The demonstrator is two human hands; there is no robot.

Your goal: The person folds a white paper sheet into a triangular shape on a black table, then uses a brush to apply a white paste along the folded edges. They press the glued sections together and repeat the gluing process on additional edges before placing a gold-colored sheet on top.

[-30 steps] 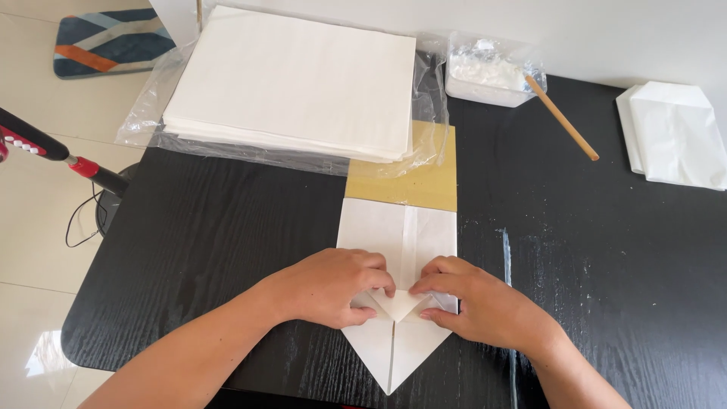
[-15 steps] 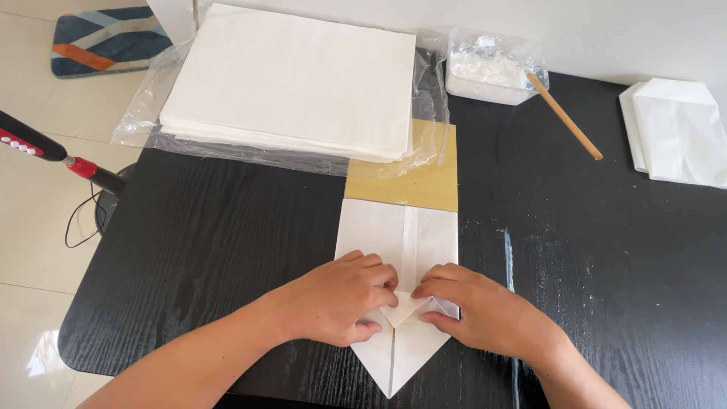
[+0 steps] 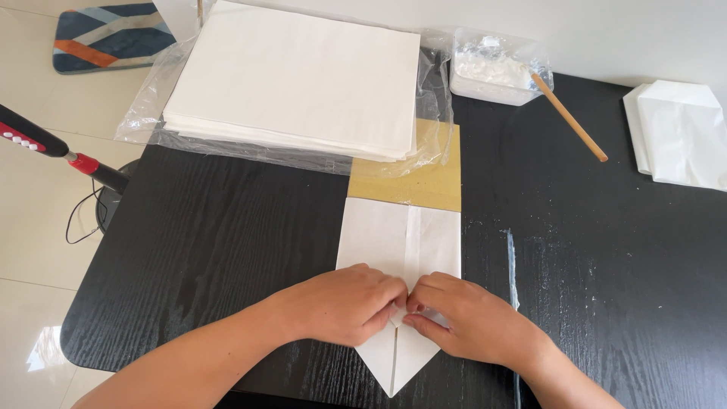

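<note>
Black wood-grain table [image 3: 227,242] takes up most of the view, set on a pale tiled floor [image 3: 38,212] with a white wall behind it.

Near the front edge lies a folded white paper [image 3: 397,242], its lower end coming to a point that aims at the person, with a straight seam running down the middle. Both hands are pressed down on it where the folds meet at that seam. The left hand [image 3: 344,303] lies curled over the left side, fingers bent and knuckles up, fingertips pinching at a small flap in the centre. The right hand [image 3: 469,318] mirrors it on the right side, fingertips touching the same spot and almost meeting those of the other hand. Neither hand lifts the paper; both hold it flat against the table.

Just beyond the paper's far end sits a tan cardboard sheet [image 3: 424,185], partly under a clear plastic wrapper [image 3: 151,113] that holds a thick stack of white sheets [image 3: 303,76]. Right of the stack is a clear tub of white paste [image 3: 488,76] with a wooden stick [image 3: 568,117] leaning out of it. A pile of finished folded white pieces [image 3: 681,136] rests at the far right corner. White smears [image 3: 511,257] streak the tabletop right of the hands. Off the table's left side, a black and red handle [image 3: 53,148] slants over the floor, and a patterned mat [image 3: 106,34] lies further back.
</note>
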